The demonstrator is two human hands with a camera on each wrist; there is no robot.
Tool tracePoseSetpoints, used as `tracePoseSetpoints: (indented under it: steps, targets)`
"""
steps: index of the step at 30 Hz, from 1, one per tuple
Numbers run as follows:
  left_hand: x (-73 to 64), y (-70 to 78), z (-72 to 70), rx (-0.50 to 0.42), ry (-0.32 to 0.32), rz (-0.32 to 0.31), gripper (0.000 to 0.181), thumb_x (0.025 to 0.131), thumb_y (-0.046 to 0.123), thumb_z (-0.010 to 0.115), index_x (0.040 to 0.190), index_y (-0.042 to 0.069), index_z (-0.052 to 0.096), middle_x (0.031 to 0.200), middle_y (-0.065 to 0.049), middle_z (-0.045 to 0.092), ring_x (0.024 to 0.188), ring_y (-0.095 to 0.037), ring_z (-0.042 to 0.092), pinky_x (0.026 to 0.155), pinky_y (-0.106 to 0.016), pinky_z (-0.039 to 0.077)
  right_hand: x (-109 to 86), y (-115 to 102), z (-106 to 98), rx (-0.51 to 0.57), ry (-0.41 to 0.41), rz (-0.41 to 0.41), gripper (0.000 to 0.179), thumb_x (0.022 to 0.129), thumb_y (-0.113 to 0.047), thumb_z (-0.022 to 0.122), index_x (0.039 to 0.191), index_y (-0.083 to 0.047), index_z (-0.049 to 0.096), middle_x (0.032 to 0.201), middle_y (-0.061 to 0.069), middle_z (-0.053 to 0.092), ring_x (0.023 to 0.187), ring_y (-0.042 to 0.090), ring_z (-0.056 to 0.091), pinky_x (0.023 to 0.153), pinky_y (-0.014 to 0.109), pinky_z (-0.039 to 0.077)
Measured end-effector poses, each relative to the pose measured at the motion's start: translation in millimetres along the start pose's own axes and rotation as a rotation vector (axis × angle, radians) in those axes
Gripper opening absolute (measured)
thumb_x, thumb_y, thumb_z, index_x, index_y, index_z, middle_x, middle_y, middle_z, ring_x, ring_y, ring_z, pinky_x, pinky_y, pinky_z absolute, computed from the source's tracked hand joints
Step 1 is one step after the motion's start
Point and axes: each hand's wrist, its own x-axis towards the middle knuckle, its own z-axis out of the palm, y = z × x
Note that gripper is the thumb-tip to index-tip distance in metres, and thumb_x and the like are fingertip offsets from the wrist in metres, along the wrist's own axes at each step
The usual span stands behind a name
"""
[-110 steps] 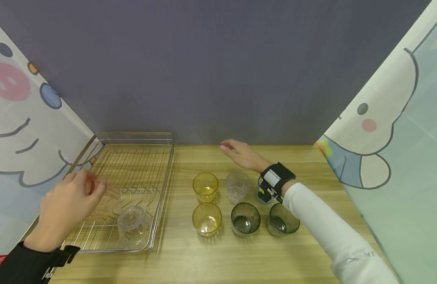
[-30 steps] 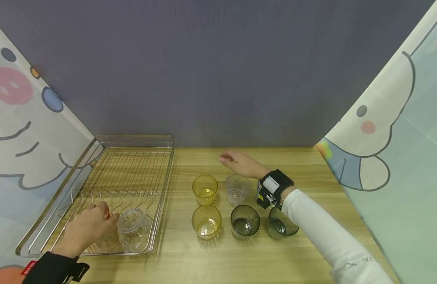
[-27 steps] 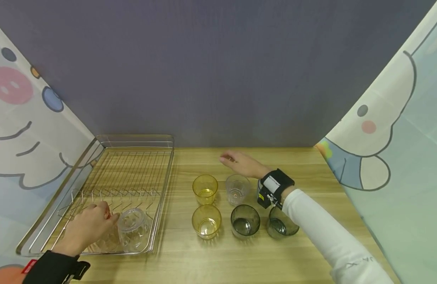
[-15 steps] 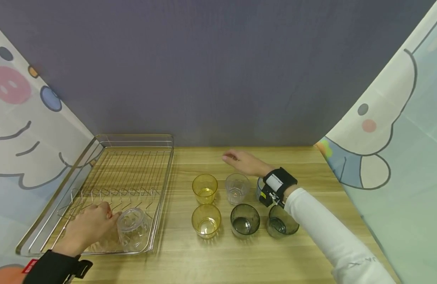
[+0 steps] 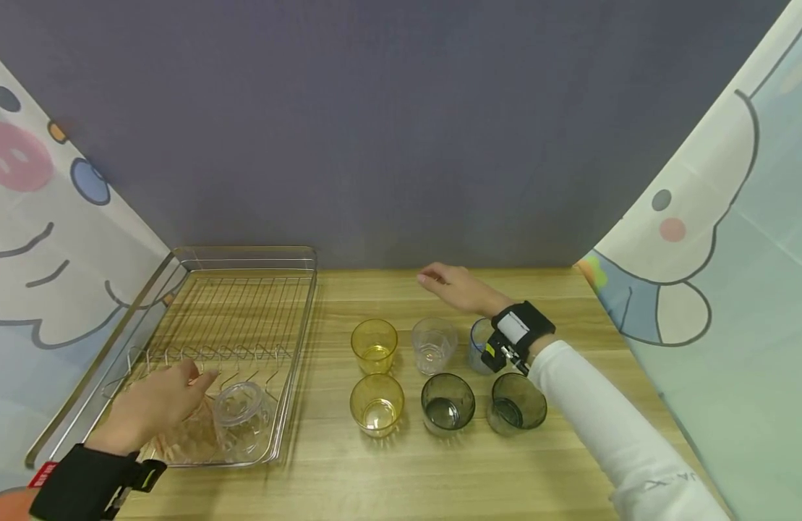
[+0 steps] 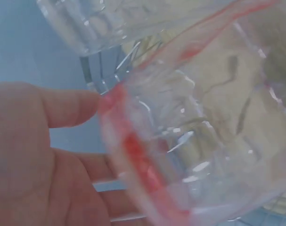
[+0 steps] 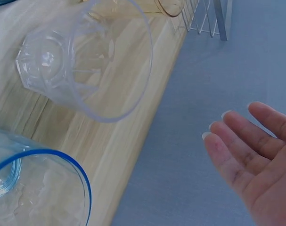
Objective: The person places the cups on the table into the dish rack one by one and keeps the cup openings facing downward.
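Note:
A pink-tinted drinking glass (image 5: 189, 440) stands upside down in the wire dish rack (image 5: 247, 248), close to the left of an upside-down clear glass (image 5: 241, 427). My left hand (image 5: 150, 407) is at its upturned base, thumb and fingers spread. In the left wrist view the thumb tip lies right at the pink edge of the glass (image 6: 194, 146), and the other fingers pass partly behind it. My right hand (image 5: 462, 289) hovers with relaxed fingers beyond the glasses on the table, holding nothing. Nearest to it are a clear glass (image 5: 434, 346) and a blue-rimmed glass (image 5: 480, 351).
Two yellow glasses (image 5: 377, 407) and two dark grey glasses (image 5: 448, 407) stand upright on the wooden table (image 5: 387, 481), right of the rack. Bent wire prongs (image 5: 208, 352) cross the rack. A grey panel (image 5: 401, 145) closes off the back, with printed sheets at both sides.
My left hand lowered the pink-tinted glass into the rack beside the clear one; its fingers have since loosened and drawn slightly left. My right hand has drifted a little to the right.

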Motion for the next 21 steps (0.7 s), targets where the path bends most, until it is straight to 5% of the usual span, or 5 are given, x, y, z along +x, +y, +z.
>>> tracePoseSetpoints:
  steps: [5, 15, 18, 21]
  targets:
    - [-0.3, 9.4, -9.6, 0.031, 0.066, 0.022, 0.088, 0.099, 0.063, 0.019, 0.129, -0.015, 0.048, 0.097, -0.032, 0.067, 0.079, -0.045, 0.062, 0.06, -0.051, 0.046, -1.6, -0.8, -4.7, 0.026, 0.005, -0.001, 0.048, 0.104, -0.036, 0.04, 0.134, 0.0, 0.052, 0.131, 0.022, 0.061, 0.118, 0.034, 0.056, 0.1, 0.054, 0.048]
    - [2.9, 35.5, -21.6, -0.064, 0.201, 0.127, 0.074, 0.103, 0.053, 0.026, 0.133, -0.013, 0.043, 0.074, -0.011, 0.067, 0.061, -0.023, 0.059, 0.05, -0.034, 0.039, -7.4, 5.5, -14.2, 0.049, 0.024, 0.021, 0.048, 0.104, -0.036, 0.039, 0.135, -0.002, 0.051, 0.134, 0.022, 0.059, 0.12, 0.035, 0.054, 0.102, 0.055, 0.046]
    - [7.5, 38.2, -27.5, -0.116, 0.219, 0.163, 0.071, 0.104, 0.05, 0.027, 0.134, -0.012, 0.043, 0.083, -0.02, 0.068, 0.069, -0.03, 0.062, 0.057, -0.039, 0.044, -9.1, 7.9, -16.8, 0.05, 0.035, 0.021, 0.048, 0.104, -0.037, 0.039, 0.135, -0.002, 0.052, 0.135, 0.022, 0.058, 0.121, 0.035, 0.054, 0.103, 0.055, 0.045]
    - [11.5, 40.1, -33.8, -0.189, 0.207, 0.181, 0.074, 0.103, 0.051, 0.025, 0.14, -0.012, 0.038, 0.112, -0.036, 0.062, 0.093, -0.048, 0.06, 0.071, -0.051, 0.048, -10.9, 11.0, -19.7, 0.053, 0.044, 0.02, 0.048, 0.104, -0.037, 0.039, 0.135, -0.003, 0.051, 0.135, 0.022, 0.058, 0.123, 0.035, 0.053, 0.103, 0.056, 0.045]
